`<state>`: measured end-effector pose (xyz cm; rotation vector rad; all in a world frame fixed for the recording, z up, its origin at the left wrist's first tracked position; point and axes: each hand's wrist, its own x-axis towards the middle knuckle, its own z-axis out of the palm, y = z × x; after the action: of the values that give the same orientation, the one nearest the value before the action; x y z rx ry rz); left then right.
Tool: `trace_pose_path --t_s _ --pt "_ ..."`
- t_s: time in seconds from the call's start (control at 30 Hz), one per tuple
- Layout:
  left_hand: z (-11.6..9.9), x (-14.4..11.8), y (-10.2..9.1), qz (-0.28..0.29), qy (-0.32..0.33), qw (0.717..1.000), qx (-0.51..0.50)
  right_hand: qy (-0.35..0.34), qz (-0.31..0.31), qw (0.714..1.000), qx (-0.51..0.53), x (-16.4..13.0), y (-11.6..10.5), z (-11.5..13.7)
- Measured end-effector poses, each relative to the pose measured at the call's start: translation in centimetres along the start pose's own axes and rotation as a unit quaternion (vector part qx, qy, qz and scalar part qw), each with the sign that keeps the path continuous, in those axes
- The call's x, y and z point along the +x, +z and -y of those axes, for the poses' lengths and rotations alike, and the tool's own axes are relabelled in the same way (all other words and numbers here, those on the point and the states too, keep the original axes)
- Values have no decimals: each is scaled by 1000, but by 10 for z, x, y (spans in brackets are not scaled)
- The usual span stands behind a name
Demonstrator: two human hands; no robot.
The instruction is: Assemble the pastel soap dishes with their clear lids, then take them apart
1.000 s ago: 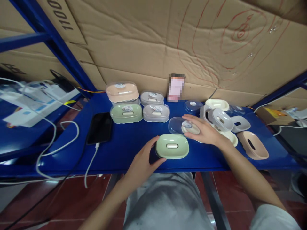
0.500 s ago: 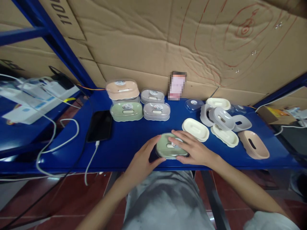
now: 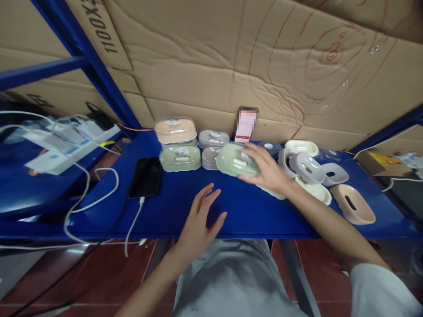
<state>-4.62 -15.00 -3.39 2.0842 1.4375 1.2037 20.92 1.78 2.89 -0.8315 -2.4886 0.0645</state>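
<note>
Blue table (image 3: 178,213), front edge running straight across, near the left hand (image 3: 200,222). Broadest open run of blue: between the charging phone (image 3: 144,177) and that hand, carrying on rightward past it. Left hand released, fingers parted and lightly curled; resting or raised — cannot tell. Far side bounded by the cardboard wall (image 3: 185,66), a propped phone (image 3: 246,125) against it. Right side tight: pale grey pieces (image 3: 309,167) overlapping, a peach piece (image 3: 353,203) nearer the table's right end.

Right hand (image 3: 266,167) grasping the green lidded box (image 3: 233,160) by its right end, thumb on the near side. Box sits in view just before the propped phone, covering part of a lavender box (image 3: 209,156). Pale green body, rounded oblong, see-through lid, white oblong inset on top — label partly under the fingers. Tilted, right end lower. Matching green box (image 3: 180,159) to its left.
</note>
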Motion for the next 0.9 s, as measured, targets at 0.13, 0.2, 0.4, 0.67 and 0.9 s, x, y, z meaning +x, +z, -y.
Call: trace_pose_path --t_s 0.13,0.2,0.4,0.67,0.9 --pt "-2 -2 0 14 7 1000 11 -2 4 1000 -19 84 20 -34" --pt "-1 -2 0 22 9 1000 14 -11 30 999 -21 117 34 -47" --pt "2 -4 1 42 21 999 24 0 90 994 -58 150 55 -56" --pt "7 -4 3 52 54 995 59 29 30 997 -61 29 -1 10" --pt "7 -3 7 76 85 987 110 158 66 982 -79 -131 -12 63"
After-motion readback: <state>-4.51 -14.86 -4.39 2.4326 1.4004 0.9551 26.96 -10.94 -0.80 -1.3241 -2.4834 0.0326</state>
